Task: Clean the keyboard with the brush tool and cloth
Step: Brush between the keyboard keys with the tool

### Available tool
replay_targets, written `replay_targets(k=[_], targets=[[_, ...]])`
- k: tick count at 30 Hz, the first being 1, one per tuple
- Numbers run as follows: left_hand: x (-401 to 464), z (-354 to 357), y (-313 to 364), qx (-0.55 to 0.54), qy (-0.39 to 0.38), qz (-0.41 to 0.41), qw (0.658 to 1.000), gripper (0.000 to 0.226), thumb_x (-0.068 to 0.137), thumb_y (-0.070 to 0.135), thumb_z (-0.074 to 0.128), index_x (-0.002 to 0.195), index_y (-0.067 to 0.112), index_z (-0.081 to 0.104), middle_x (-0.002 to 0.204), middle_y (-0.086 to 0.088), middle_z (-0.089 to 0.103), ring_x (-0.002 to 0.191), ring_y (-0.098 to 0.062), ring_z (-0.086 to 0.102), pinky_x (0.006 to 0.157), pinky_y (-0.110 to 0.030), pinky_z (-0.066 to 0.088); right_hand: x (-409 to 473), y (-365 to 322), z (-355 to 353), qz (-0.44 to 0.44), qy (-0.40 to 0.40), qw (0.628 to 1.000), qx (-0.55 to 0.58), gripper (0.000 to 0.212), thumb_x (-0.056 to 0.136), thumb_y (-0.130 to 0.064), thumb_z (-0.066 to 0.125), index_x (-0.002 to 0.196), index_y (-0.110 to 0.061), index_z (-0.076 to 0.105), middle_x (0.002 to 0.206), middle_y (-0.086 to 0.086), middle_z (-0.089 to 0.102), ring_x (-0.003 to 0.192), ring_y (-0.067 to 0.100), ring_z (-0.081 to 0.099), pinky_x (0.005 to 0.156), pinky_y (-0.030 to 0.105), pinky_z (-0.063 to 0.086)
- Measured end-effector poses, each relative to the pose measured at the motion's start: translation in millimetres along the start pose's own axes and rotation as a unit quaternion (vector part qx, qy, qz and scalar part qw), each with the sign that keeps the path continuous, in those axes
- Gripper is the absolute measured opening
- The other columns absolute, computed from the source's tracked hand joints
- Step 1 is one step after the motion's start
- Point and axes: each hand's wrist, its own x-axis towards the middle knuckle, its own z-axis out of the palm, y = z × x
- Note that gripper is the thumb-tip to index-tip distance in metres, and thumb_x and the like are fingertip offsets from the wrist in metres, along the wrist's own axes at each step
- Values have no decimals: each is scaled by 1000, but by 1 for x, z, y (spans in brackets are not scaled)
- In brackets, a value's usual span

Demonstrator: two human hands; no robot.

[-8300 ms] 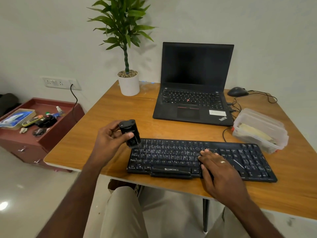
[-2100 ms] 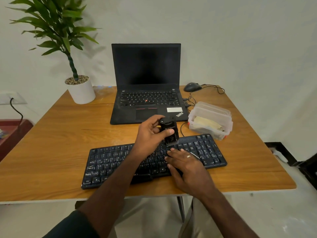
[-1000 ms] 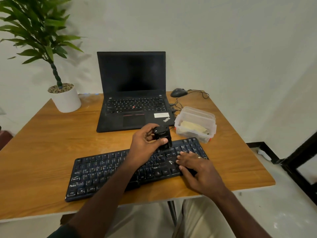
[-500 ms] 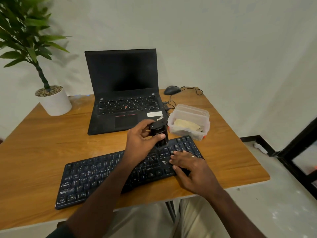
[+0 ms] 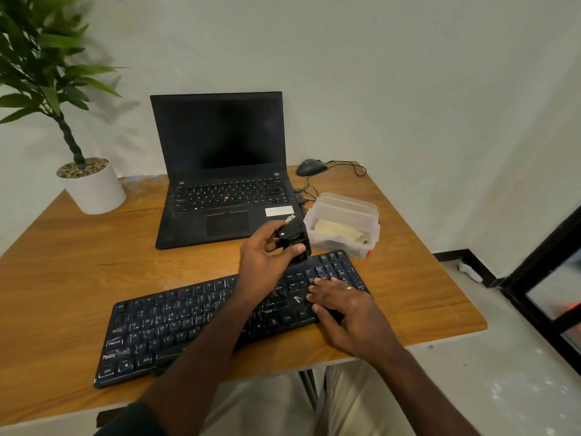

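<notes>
A black keyboard [image 5: 176, 325] lies slanted across the front of the wooden table [image 5: 63, 278]. My left hand [image 5: 267, 256] grips a small black brush tool [image 5: 294, 239], whose lower end touches the keyboard's top edge near its right end. My right hand [image 5: 339, 306] rests flat on the right-hand keys with its fingers spread. A folded beige cloth [image 5: 338, 231] lies inside a clear plastic box [image 5: 345, 209] just behind the keyboard's right end.
An open black laptop [image 5: 226, 190] stands behind the keyboard. A mouse [image 5: 311, 166] with cables sits at the back right. A potted plant [image 5: 91, 187] is at the back left. The table's right edge is close to the box.
Since 8.3 s ago my left hand has carried the brush tool from the keyboard's left end to its right end. Over the last second it edged slightly further right; my right hand stayed on the keys.
</notes>
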Motion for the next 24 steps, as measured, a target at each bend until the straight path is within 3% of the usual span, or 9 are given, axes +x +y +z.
replay_targets(k=[5,10,14,18,24], targets=[[0,-15,5,-10,-41,-22,999,38,76,4,84,108,20,69,106,4,74,103,-13,71,91,-28,57,1,1,0,4,-1,1000,1,24,92,-22,64,110,-16,77,118,-6,73,123,1,59,109,33,45],[-2,12,5,25,-75,-8,997,41,76,3,83,106,25,66,104,14,71,101,1,69,90,-17,53,1,-1,0,5,-3,1000,-2,24,91,-23,64,110,-16,78,117,-5,73,122,1,60,109,31,45],[4,21,3,53,-31,29,998,39,77,6,84,110,18,67,105,6,72,102,-5,69,90,-19,54,1,-2,-1,8,-4,1000,-2,24,92,-22,64,110,-16,78,117,-5,73,123,1,59,109,32,45],[7,14,6,0,-23,6,1000,43,76,3,84,103,31,67,104,11,73,99,-5,71,87,-20,56,1,-2,-1,6,2,1000,2,23,91,-21,65,110,-16,78,118,-5,73,123,1,59,109,32,45],[13,35,0,18,-69,-21,997,46,74,4,85,117,9,67,110,-1,73,103,-12,71,92,-35,59,1,-1,1,4,1,1000,1,22,91,-19,66,110,-15,78,117,-4,73,122,3,60,110,31,44]])
